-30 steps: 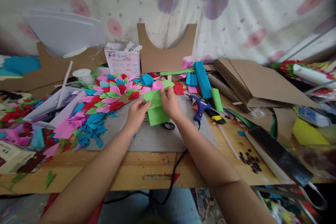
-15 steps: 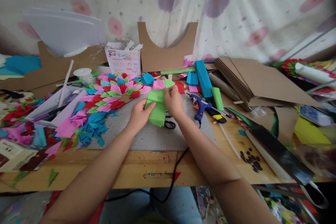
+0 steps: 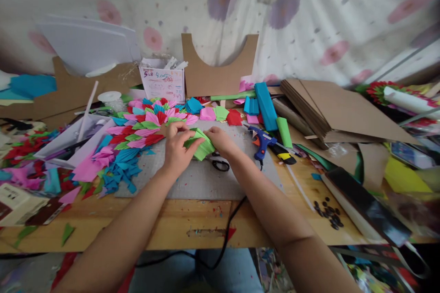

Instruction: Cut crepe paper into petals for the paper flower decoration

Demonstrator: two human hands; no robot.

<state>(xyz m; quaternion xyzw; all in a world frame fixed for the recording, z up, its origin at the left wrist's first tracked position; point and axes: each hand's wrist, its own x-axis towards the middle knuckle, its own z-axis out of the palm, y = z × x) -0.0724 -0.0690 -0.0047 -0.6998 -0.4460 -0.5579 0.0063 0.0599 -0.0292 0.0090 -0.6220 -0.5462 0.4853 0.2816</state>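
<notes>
One green paper (image 3: 203, 148) is between my left hand (image 3: 179, 147) and my right hand (image 3: 220, 140), over the gray mat (image 3: 192, 185). My left thumb and fingers hold narrowly its left side; the right fingers hold its upper right edge, their tips partly hidden. One black handle loop (image 3: 220, 170) lies near, below the right hand.

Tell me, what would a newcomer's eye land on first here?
Probably the bright spread of paper petals, pink, red, green and blue, left of the middle of the bench. Next, the left hand and right hand holding green paper between them over the grey mat. Behind, a cardboard cutout with a big curved notch stands before the flowered curtain.
</notes>
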